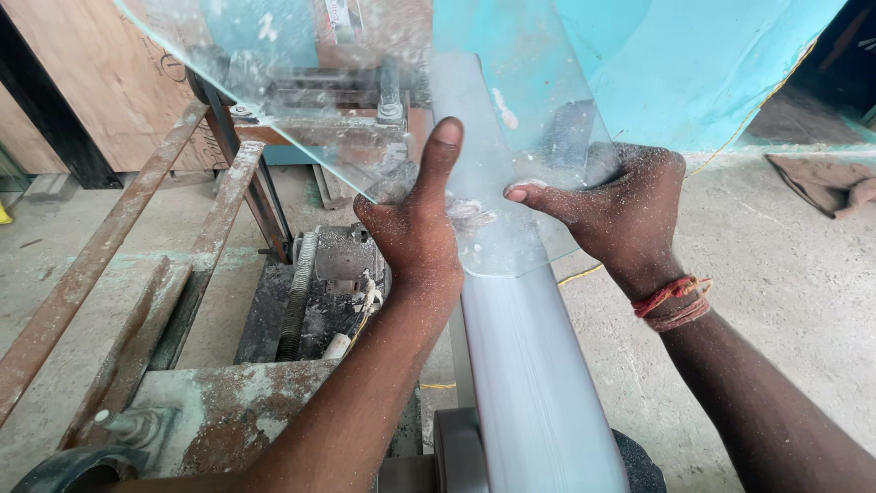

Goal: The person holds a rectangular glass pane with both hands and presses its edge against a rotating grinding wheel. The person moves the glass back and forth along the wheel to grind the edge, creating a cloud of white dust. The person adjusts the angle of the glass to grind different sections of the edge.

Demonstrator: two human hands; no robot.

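A clear glass pane [511,137] with a greenish edge, dusted with white grit, is held tilted against a pale grinding belt [529,365] running down the middle. The left hand [415,224] presses its fingers flat and together on the pane; the right hand [620,201] pinches the pane's right side. Below stand a rusty metal frame [137,301] and a dusty concrete floor [776,274], with a turquoise wall [712,64] behind.

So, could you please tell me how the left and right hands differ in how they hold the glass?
The left hand presses flat against the clear glass pane, thumb pointing up; the right hand curls round its edge, thumb pointing sideways. Only the right wrist wears a red thread band. Both are speckled with pale dust, over the grey sanding belt.
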